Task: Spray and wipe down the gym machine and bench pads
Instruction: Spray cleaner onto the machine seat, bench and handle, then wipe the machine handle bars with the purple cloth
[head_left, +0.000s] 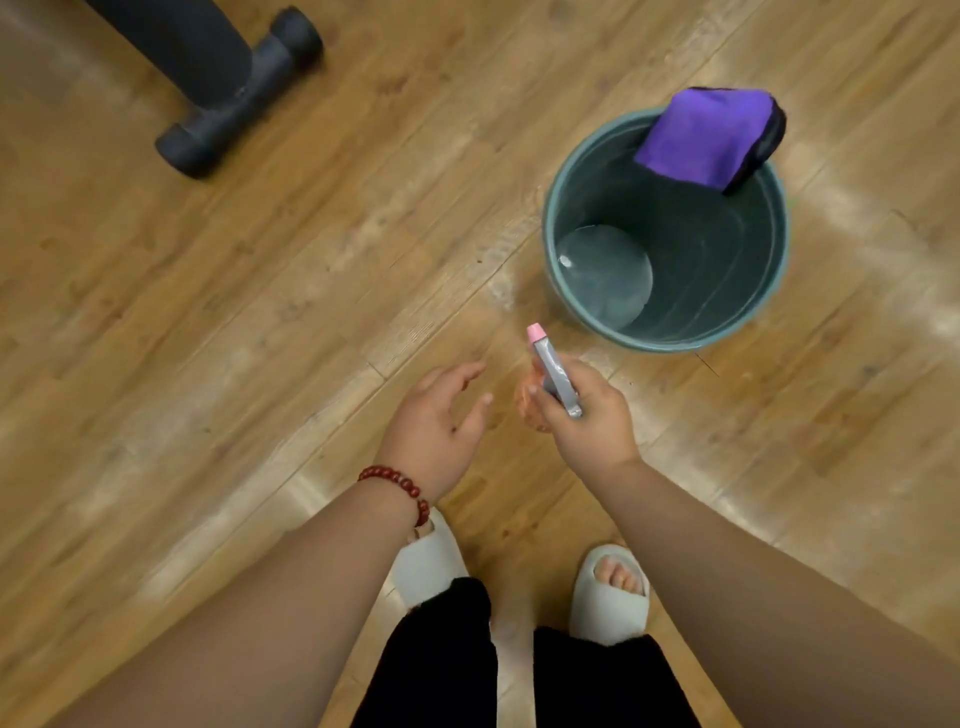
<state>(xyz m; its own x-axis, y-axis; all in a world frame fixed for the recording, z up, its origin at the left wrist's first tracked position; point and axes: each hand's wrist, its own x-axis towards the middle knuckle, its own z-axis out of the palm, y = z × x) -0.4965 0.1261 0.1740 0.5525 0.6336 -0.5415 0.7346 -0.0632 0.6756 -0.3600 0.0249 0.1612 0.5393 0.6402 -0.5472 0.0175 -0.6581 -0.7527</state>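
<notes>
The right hand (592, 423) has its fingers (545, 415) curled round a spray bottle (556, 371) with a grey plastic head and a pink nozzle. The grip mostly hides the bottle's translucent orange body. Just to its left, the left hand (434, 421) hovers with fingers loosely spread, holding nothing. Farther right, a round green plastic bucket (549, 218) stands on the glossy wood-plank floor (260, 270), with a folded purple cloth (701, 135) draped over its far rim.
</notes>
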